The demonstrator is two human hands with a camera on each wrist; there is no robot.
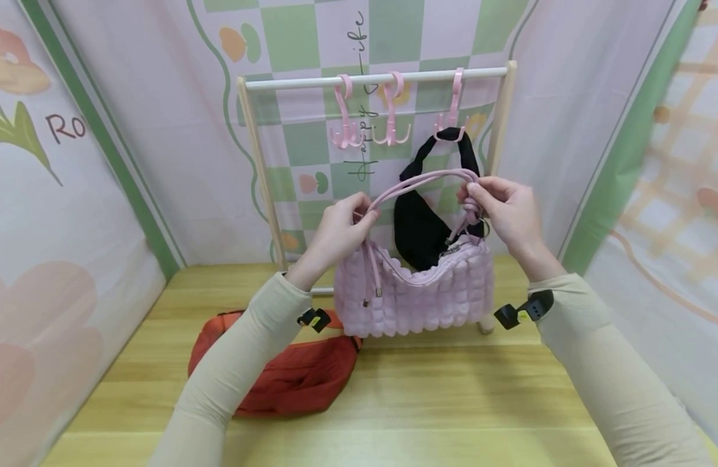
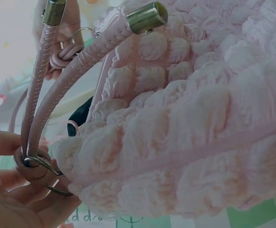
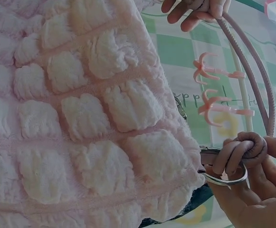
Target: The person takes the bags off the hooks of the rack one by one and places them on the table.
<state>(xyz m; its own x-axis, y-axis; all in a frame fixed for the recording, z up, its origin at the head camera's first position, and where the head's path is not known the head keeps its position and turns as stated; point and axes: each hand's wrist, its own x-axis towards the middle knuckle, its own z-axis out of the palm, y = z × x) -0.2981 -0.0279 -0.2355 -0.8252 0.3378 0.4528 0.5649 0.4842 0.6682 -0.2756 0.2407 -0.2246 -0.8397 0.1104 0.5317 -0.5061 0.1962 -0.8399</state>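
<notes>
The surface [image 1: 429, 402] carries everything, and near its far edge stands the rack [image 1: 312, 82], which looks light, so a strong push against it might make it tip or slide. Before the rack, over the far half of the surface, the pink bag [image 1: 423, 298] hangs from both hands; whether its bottom touches the surface, one cannot tell. Toward the left edge of the surface lies the red bag [image 1: 312, 376], partly under the left forearm, and a lowered sleeve could drag it. Behind the pink bag hangs the black bag [image 1: 417, 227]; being so close, it could be knocked from its hook. The left hand [image 1: 344, 227] and the right hand [image 1: 513, 211] each pinch the strap [image 1: 417, 181] at one end; if one loosened, the soft bag would probably swing down on that side. The pink hooks [image 1: 392, 117] seem able to slide along the bar, should something pull them sideways. The right fingers sit at the knot [image 3: 244, 152], beside a metal ring [image 3: 230, 182], which could catch a finger. Lastly, the dangling metal tips [image 1: 379, 292] might snag on a hook.
</notes>
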